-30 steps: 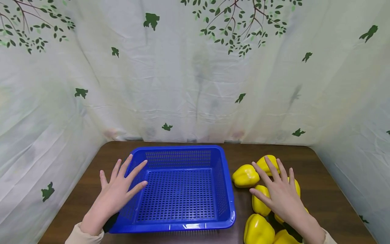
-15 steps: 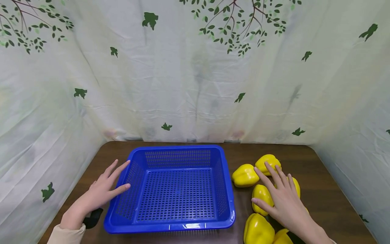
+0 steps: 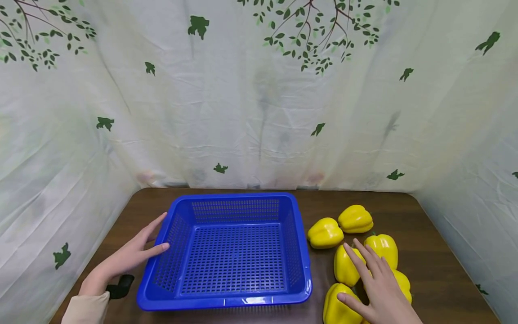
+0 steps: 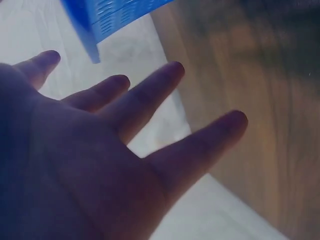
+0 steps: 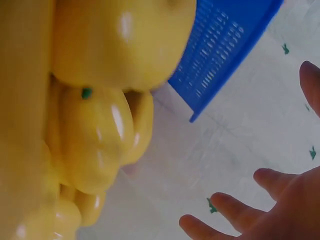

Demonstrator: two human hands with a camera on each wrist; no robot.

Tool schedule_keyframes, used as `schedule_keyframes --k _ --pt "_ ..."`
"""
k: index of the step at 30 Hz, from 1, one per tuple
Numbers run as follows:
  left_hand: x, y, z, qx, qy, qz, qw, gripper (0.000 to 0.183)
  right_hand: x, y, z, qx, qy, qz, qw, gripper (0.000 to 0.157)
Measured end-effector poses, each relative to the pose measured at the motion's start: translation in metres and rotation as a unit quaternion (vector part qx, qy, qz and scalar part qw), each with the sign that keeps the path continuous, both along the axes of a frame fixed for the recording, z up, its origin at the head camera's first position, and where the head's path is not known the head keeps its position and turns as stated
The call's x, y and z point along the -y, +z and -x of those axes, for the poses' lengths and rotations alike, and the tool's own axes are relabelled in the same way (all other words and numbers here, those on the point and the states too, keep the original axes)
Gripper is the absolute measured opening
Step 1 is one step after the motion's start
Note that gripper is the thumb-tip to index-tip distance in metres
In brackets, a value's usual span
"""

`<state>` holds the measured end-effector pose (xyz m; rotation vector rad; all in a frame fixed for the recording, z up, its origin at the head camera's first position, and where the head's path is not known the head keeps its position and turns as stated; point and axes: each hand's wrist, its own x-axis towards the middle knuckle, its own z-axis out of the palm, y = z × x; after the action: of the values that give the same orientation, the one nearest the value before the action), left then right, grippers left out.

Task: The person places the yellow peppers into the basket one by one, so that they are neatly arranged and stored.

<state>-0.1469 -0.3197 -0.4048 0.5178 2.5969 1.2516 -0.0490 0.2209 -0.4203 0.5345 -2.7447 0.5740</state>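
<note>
The yellow peppers [image 3: 343, 270] lie grouped on the right part of the table [image 3: 441, 252], two toward its back edge, the others nearer me. My right hand [image 3: 384, 292] is over the nearer ones, fingers straight and spread, holding nothing, and hides parts of them. The blue basket [image 3: 224, 302] stands between the peppers and my left hand [image 3: 127, 257], whose extended fingers grip nothing beside the basket's left rim; I cannot tell whether they touch it. Pale cloth [image 3: 259, 103] printed with leaves hangs behind the table's back edge.
</note>
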Motion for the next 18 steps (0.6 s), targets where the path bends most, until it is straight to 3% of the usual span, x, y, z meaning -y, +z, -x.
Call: schedule_keyframes --k 4,10,16,18 --pt "0.003 -0.006 0.003 0.037 0.004 -0.036 0.9987 0.080 0.003 -0.014 -0.008 0.000 -0.009 0.012 1.000 0.099" --pt "0.004 -0.010 0.007 0.035 0.006 -0.039 0.9986 0.080 0.007 -0.030 -0.022 0.034 -0.050 0.023 0.998 0.101" --pt "0.005 -0.019 0.012 0.075 -0.007 -0.094 0.9928 0.078 0.007 -0.052 -0.030 -0.020 -0.040 0.035 0.998 0.102" --pt "0.006 -0.022 0.013 0.086 -0.009 -0.107 0.9906 0.078 0.006 -0.059 -0.032 -0.049 -0.035 0.030 0.998 0.095"
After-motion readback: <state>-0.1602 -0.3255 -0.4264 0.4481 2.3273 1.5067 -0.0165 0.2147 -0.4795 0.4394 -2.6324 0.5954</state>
